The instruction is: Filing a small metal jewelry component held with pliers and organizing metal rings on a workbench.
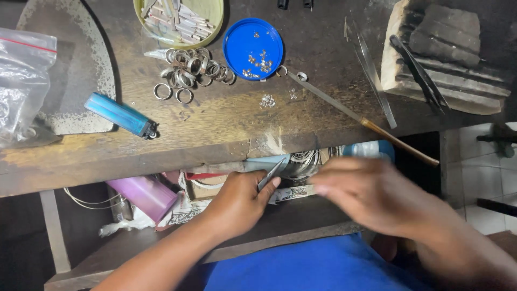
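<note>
Head view: left hand [237, 199] gripping grey tweezers [271, 175] over open drawer [301, 215]; blurred right hand [371, 194], grip unclear

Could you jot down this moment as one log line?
left hand: holds thin grey metal strip | right hand: blurred, beside it | place: open drawer under worn wooden bench

Left hand [239, 199] curled, right hand [371, 194] (blurred) just beside.
</note>
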